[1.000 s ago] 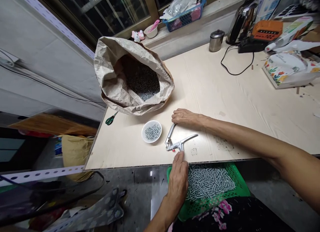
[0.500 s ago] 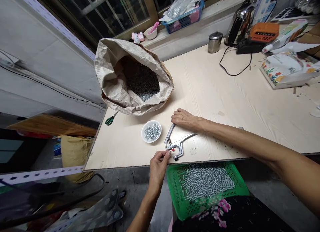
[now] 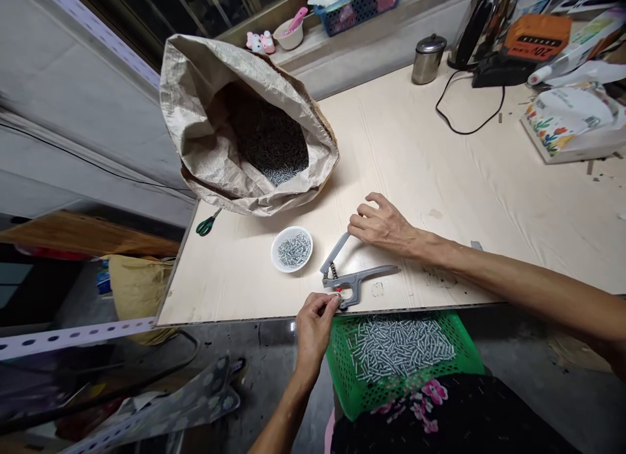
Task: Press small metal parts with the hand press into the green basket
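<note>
A pair of grey snap-fastener pliers [image 3: 362,275] lies on the table near its front edge, handles spread, with a spring and a small red piece at the jaw. My right hand [image 3: 384,226] has its fingers curled at the end of the upper handle, the index finger raised. My left hand [image 3: 315,323] pinches beside the jaw opening; something tiny at its fingertips is too small to name. Left of the pliers stands a white bowl [image 3: 274,253] of small silvery screw-like pieces. A green basket [image 3: 352,395] below the table edge holds many silvery screws [image 3: 401,346].
A large open sack [image 3: 195,134] of dark and silvery small pieces stands behind the bowl. Green-handled scissors [image 3: 205,226] lie at the left. Toward the back are a metal canister [image 3: 429,61], a black cable [image 3: 452,132] and a tissue pack [image 3: 562,121].
The upper handle has swung to the right with my right hand, whose index finger has lifted. My left fingertips have come closer to the jaw. The view has shifted slightly.
</note>
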A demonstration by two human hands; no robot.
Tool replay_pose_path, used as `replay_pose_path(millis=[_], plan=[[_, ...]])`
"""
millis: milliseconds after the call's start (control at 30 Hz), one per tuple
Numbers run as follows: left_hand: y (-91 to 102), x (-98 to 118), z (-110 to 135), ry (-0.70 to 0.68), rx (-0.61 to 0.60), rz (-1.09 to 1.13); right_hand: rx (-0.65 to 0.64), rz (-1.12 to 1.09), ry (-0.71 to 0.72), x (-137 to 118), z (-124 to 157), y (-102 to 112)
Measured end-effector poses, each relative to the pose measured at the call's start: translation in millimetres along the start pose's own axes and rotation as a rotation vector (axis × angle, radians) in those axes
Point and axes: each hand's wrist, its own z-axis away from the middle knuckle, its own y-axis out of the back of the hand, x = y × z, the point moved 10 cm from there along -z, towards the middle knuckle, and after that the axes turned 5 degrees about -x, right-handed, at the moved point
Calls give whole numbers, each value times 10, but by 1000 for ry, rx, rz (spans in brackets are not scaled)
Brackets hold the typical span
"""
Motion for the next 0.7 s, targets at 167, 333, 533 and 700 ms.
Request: replay_pose_path(millis=[167,333,533,700], plan=[[-16,22,-15,-26,-5,-37,13,-113,-28,39,104,-33],[-59,-22,-83,20,-129,-81,32,-92,-19,36,135,-82],[-126,-19,-190,54,-267,-166,9,-77,-43,51,213,-148],[-211,-71,-258,134,-385,-156,-46,-16,-72,60,337,-318]])
